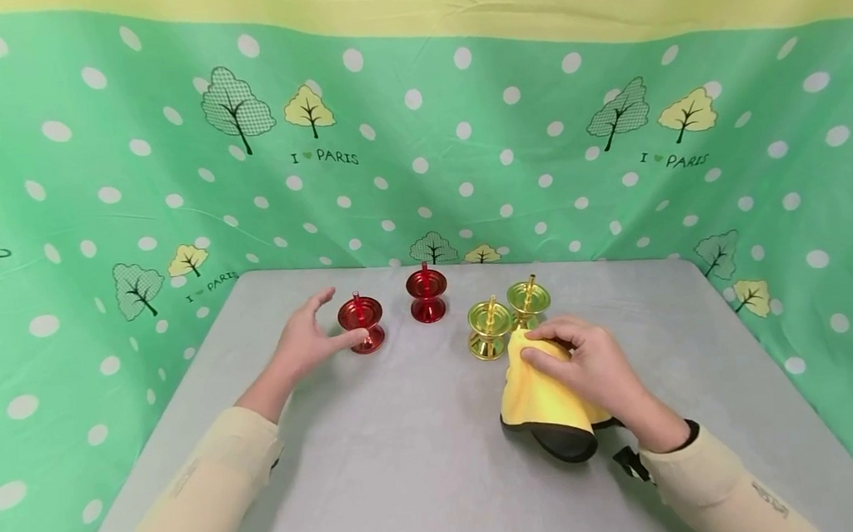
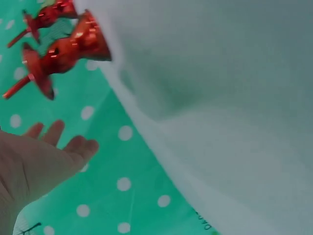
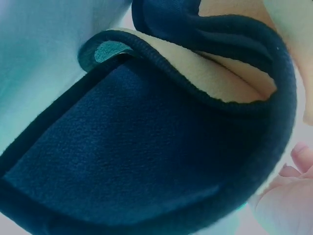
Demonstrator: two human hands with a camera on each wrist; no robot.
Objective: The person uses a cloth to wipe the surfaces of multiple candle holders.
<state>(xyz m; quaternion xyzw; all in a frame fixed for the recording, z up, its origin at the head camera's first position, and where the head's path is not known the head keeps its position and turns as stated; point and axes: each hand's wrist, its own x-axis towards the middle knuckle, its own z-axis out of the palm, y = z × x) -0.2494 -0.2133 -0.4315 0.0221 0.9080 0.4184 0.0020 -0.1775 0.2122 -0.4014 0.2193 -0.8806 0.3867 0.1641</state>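
Red candle holder (image 1: 361,323) is standing just beyond my left hand (image 1: 304,340), fingers spread and thumb touching it; my right hand (image 1: 588,367) is gripping a yellow cloth (image 1: 538,403) beside two gold holders (image 1: 490,328).

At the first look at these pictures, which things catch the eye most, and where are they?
Two shiny red stands and two gold stands stand mid-table on the grey table. The right hand grips a yellow cloth with a dark underside just in front of the gold pair. The left hand is open, its thumb at the nearer red stand.
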